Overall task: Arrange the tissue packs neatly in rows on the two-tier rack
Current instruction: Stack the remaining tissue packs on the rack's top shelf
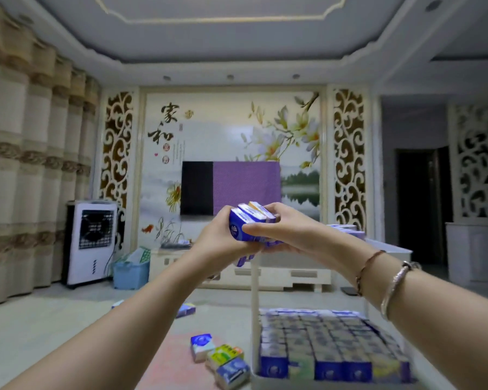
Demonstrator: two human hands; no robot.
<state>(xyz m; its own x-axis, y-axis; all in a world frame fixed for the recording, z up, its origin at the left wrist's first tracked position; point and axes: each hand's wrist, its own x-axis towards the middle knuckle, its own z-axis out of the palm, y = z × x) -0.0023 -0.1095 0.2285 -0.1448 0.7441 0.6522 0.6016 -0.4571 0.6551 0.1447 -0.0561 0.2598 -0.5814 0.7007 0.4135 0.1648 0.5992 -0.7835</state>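
— While scanning from the left: three loose tissue packs [219,358] lying on the floor, just beside the rack [254,291]. Worth collecting later?

— Probably. Look at the middle first: left hand [217,237] cupped under a held bundle of packs [248,223], right hand [276,229] clamped across its top, thumb on the near face.

— Easy to carry?

— Likely light and soft, with slick film wrapping; apt to fan apart unless squeezed from both ends. Best pinched on the flat end faces.

— And further right?

— Lower tier [330,342] packed in tight rows already; upper tier [389,247] mostly bare, a few packs at the back [347,230].
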